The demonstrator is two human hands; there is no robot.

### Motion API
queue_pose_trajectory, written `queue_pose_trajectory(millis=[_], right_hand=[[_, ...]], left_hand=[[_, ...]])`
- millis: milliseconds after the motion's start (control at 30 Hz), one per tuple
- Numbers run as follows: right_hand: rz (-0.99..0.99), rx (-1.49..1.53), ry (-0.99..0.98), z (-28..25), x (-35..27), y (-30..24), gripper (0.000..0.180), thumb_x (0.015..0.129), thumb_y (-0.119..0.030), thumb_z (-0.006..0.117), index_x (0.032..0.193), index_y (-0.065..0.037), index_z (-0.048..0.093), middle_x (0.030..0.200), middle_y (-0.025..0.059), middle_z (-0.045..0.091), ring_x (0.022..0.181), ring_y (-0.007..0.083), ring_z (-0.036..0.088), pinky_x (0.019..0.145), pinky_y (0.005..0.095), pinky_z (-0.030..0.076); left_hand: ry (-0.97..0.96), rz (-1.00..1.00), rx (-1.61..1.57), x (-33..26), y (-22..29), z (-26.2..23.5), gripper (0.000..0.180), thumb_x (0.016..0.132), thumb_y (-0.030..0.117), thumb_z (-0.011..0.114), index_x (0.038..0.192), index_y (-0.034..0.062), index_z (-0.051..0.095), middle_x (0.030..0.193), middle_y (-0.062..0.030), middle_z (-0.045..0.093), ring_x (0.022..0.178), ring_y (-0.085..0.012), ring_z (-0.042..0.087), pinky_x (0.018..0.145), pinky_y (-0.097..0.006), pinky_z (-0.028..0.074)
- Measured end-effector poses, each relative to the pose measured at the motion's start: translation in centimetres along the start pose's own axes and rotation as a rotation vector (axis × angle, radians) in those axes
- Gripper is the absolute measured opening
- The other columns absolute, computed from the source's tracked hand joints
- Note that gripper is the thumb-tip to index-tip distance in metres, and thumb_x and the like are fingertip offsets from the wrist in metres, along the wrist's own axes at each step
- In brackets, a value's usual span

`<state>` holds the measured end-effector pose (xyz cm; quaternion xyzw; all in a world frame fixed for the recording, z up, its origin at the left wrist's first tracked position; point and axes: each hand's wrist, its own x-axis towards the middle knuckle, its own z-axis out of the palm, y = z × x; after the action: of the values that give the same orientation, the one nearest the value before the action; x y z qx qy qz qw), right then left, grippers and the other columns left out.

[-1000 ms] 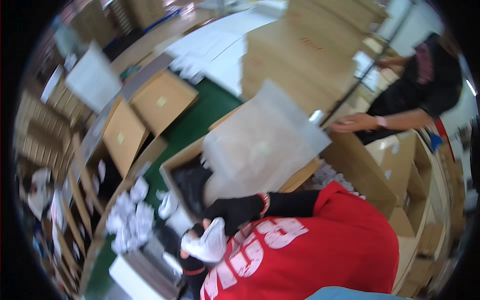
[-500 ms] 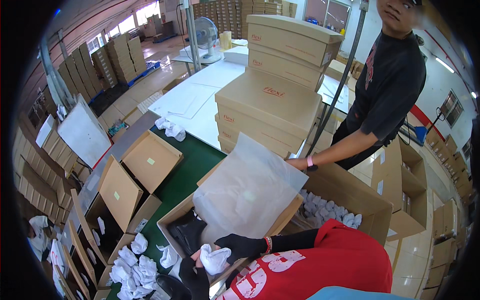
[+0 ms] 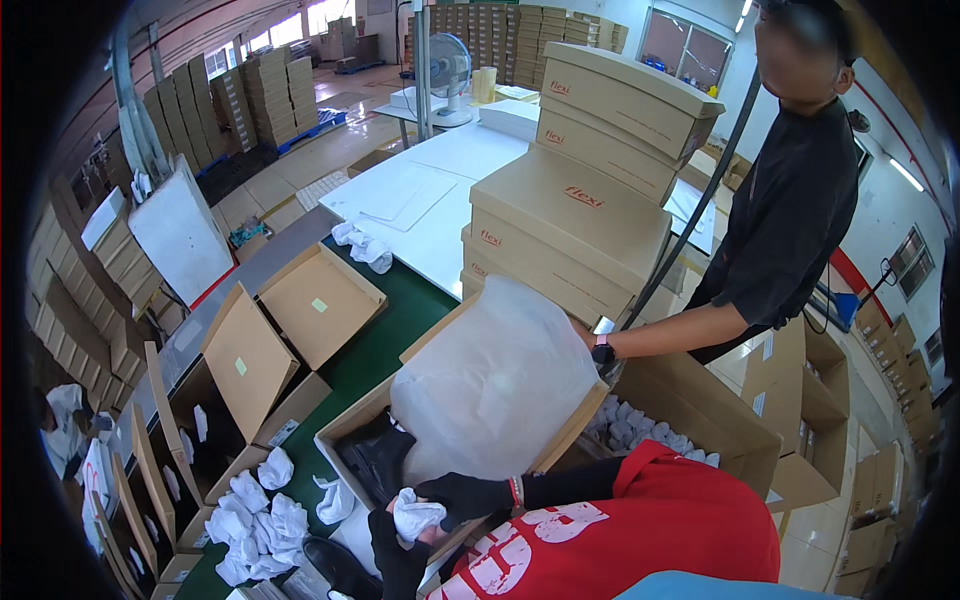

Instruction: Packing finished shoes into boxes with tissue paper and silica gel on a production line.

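Both gloved hands meet over a wad of white paper [image 3: 415, 517] at the near edge of the open shoe box [image 3: 345, 428]. The right hand [image 3: 462, 496] lies across the wad, fingers pressed together; the left hand [image 3: 398, 552] cups it from below (fingers curled). A translucent tissue sheet [image 3: 490, 380] rises from the box, beside a black shoe [image 3: 380, 460].

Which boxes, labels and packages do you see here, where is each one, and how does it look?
Stack of closed shoe boxes: right of centre on the white table; tan, small red marks.
Open box: on the green mat near the hands; tan, dark shoe inside, translucent sheet above.
Empty open boxes: further left; tan, each with a small pale sticker.
Left hand and right hand: black gloves, gripping a white paper wad.
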<state>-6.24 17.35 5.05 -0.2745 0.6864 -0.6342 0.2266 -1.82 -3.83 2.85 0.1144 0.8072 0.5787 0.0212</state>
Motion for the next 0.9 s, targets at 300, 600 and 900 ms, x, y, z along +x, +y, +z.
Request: queue_pose_trajectory(millis=[300, 600, 900], right_hand=[[-0.120, -0.628, -0.127, -4.5, 4.0, 14.3, 0.078, 0.064, -0.013, 0.073, 0.137, -0.012, 0.046, 0.135, 0.0158, 0.047, 0.126, 0.0319, 0.044, 0.103, 0.0410, 0.038], [0.152, -1.237, -0.314, -5.9, 6.7, 17.1, 0.105, 0.068, -0.029, 0.078, 0.152, -0.019, 0.014, 0.152, 0.0219, 0.022, 0.132, 0.0412, 0.035, 0.104, 0.0548, 0.031], [0.094, -1.291, -0.191, -6.1, 6.2, 17.3, 0.102, 0.068, -0.031, 0.078, 0.150, -0.016, 0.021, 0.150, 0.0216, 0.025, 0.135, 0.0415, 0.029, 0.111, 0.0617, 0.017]], left_hand=[[-0.316, 0.256, 0.684, -1.0, -5.3, -0.4, 0.063, 0.062, 0.026, 0.074, 0.116, 0.0033, 0.053, 0.091, -0.0190, 0.062, 0.080, -0.0390, 0.059, 0.070, -0.049, 0.043], [-0.503, 0.236, 0.969, 0.3, -8.9, 1.4, 0.051, 0.055, 0.034, 0.078, 0.097, 0.0098, 0.065, 0.098, -0.0100, 0.064, 0.081, -0.0303, 0.063, 0.072, -0.042, 0.050], [-0.397, 0.386, 1.249, -0.3, -12.3, 1.7, 0.047, 0.055, 0.032, 0.074, 0.099, 0.0152, 0.067, 0.101, -0.0069, 0.066, 0.100, -0.0289, 0.061, 0.097, -0.044, 0.038]])
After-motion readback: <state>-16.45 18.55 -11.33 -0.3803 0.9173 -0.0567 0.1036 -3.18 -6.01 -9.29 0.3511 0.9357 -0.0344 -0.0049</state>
